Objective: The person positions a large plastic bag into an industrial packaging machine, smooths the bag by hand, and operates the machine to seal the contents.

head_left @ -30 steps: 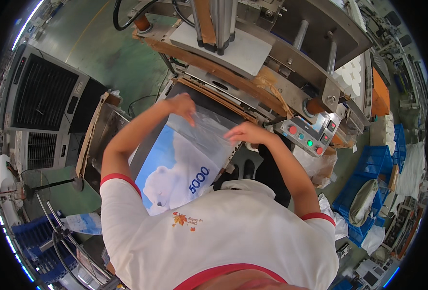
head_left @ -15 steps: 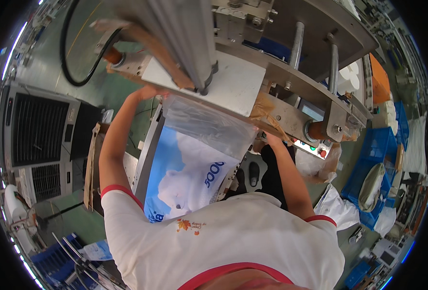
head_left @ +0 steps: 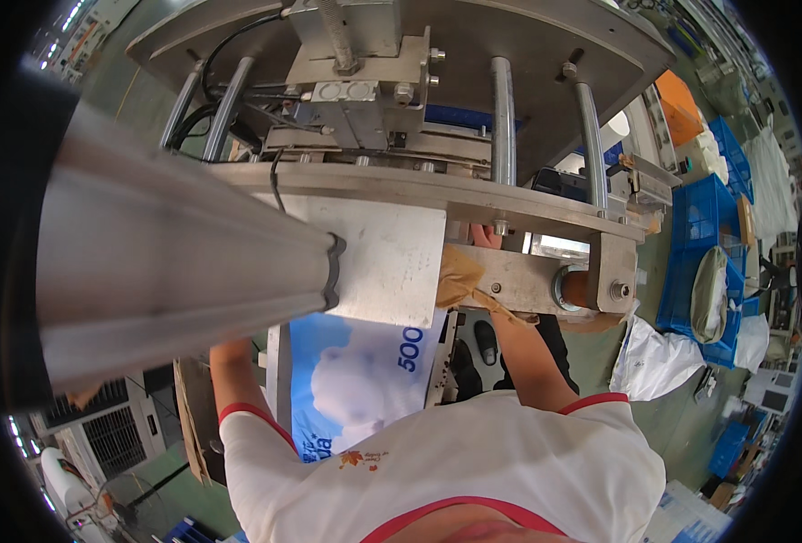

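A printed plastic bag [head_left: 360, 380], blue and white, lies flat in front of me. Its far end passes out of sight beneath a pale metal plate [head_left: 387, 258] of the press. My left forearm [head_left: 231, 371] reaches up along the bag's left side, and the hand at its end is hidden behind a thick metal column [head_left: 184, 262]. On the other side, my right forearm [head_left: 529, 357] goes under the machine's crossbar. A small part of my right hand [head_left: 485, 236] shows through a gap beyond the bar; its grip is hidden.
Upright steel rods [head_left: 504, 118] and a crossbar [head_left: 527, 206] frame the press ahead. Brown tape [head_left: 460, 276] hangs off its front edge. Blue crates [head_left: 704, 217] and a white sack [head_left: 654, 360] stand at the right. A grey cooler [head_left: 116, 425] is at the left.
The view has shifted, and the column now covers much of the left. My hands have gone farther under the press. The bag's clear end, visible before, is now out of sight beneath the plate.
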Tool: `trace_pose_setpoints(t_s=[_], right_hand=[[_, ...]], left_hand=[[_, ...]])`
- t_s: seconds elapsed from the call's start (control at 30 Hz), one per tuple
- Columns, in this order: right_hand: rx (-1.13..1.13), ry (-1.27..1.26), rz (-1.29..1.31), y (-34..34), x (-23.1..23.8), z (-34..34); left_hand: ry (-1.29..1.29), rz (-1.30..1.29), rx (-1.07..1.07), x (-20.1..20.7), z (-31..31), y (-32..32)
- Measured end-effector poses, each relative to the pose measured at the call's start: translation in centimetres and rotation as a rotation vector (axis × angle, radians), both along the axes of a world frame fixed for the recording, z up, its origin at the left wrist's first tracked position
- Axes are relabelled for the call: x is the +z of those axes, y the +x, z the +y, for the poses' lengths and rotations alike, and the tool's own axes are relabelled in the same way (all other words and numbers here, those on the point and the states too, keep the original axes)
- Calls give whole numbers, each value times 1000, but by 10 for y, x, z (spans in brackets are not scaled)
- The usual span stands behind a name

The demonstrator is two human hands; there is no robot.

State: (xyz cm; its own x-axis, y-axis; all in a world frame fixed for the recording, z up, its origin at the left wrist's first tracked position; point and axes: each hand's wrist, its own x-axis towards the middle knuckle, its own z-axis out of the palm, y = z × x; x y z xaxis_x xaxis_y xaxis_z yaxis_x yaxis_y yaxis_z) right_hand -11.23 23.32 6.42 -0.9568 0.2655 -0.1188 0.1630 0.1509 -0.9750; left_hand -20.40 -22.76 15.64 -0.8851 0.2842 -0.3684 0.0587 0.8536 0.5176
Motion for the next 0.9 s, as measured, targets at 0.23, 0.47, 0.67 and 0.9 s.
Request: trace_pose_setpoints(t_s=[0.23,0.47,0.67,0.9], right_hand=[[-44,28,47,-17,-1,-13],[-21,38,107,-36,5,-21],[47,88,78,-48,10,-48],[103,158,15,-58,21,-50]], left_hand=[[-36,108,28,-4,17,10],[-99,231,67,-16,39,-5],[-183,323,136,-29,70,-25],[-240,373,200,-35,95,-25]])
